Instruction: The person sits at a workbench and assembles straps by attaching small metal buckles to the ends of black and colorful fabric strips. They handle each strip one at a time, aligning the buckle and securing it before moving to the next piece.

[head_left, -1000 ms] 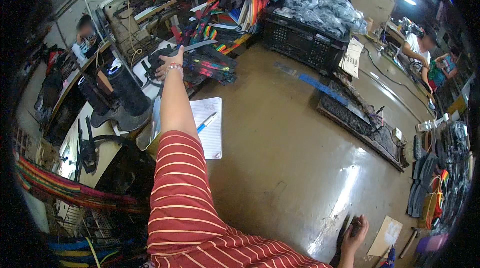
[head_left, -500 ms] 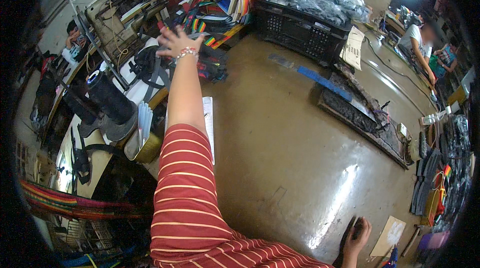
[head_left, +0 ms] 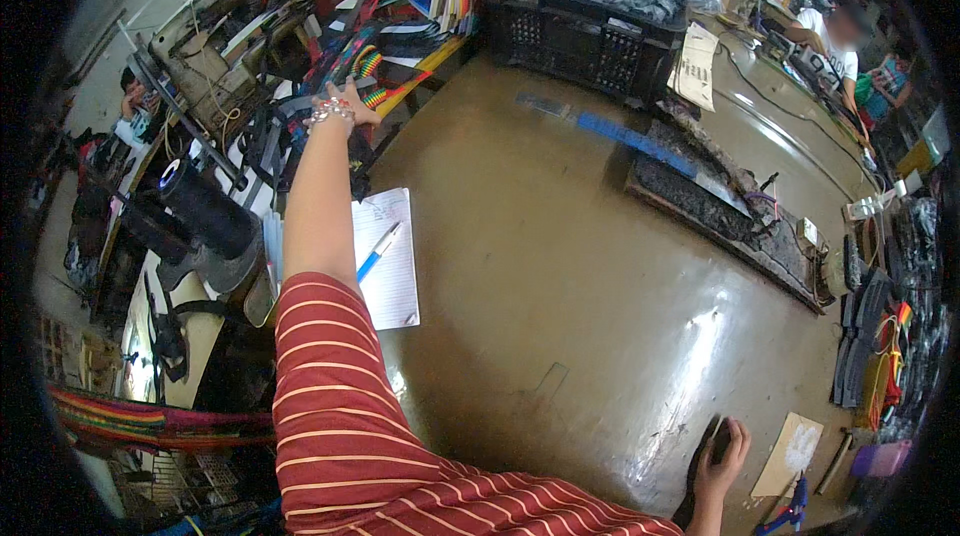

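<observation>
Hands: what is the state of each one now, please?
Left hand: open, reaching onto the colourful straps.
Right hand: resting on a dark piece, grip unclear.

Red short sleeve [head_left: 330,376] with thin pale horizontal stripes, covering shoulder and upper arm; forearms bare. Left hand [head_left: 345,101]: beaded bracelet [head_left: 328,113] at wrist, pale beads, possibly some red, blurred. Right hand [head_left: 722,456]: bare, nothing worn that shows.

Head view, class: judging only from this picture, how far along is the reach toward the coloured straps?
Done: the left hand is stretched out to the pile of coloured straps, though a grip cannot be told. In hand: the right hand rests on a dark piece at the table's near edge. Left: no strap is lifted clear yet.
</observation>
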Tool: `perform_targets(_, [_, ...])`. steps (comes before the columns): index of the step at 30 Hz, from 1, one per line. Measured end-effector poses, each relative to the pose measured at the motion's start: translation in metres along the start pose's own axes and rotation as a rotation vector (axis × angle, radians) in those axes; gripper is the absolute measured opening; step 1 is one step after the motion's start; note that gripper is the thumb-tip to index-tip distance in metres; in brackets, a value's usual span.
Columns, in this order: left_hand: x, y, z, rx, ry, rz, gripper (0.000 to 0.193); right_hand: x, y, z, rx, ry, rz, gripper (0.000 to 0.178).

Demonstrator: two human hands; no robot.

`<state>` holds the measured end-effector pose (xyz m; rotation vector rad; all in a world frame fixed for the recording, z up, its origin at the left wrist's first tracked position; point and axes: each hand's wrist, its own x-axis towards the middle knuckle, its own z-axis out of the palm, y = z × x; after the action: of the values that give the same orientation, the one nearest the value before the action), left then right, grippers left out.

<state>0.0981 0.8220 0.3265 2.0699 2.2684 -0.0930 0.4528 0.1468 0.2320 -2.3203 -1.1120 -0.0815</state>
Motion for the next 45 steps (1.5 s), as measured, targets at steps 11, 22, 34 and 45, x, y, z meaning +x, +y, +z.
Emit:
perform_targets(11, [-0.046, 0.003, -0.004, -0.149, 0.347, -0.248, 0.120, 0.001, -0.001, -0.001, -0.051, 0.001, -0.041, 0.038])
perform_targets(22, [-0.044, 0.010, 0.011, -0.288, 0.307, -0.215, 0.067, 0.003, -0.001, -0.001, -0.040, 0.032, -0.061, 0.034])
perform_targets(34, [-0.177, -0.002, 0.052, -0.278, 0.618, 0.273, 0.066, 0.002, 0.006, 0.001, -0.015, 0.032, -0.081, 0.042])
perform_targets(45, [-0.340, -0.003, 0.104, -0.108, 0.255, 1.215, 0.068, 0.002, 0.003, 0.000, -0.003, 0.041, -0.117, 0.044])
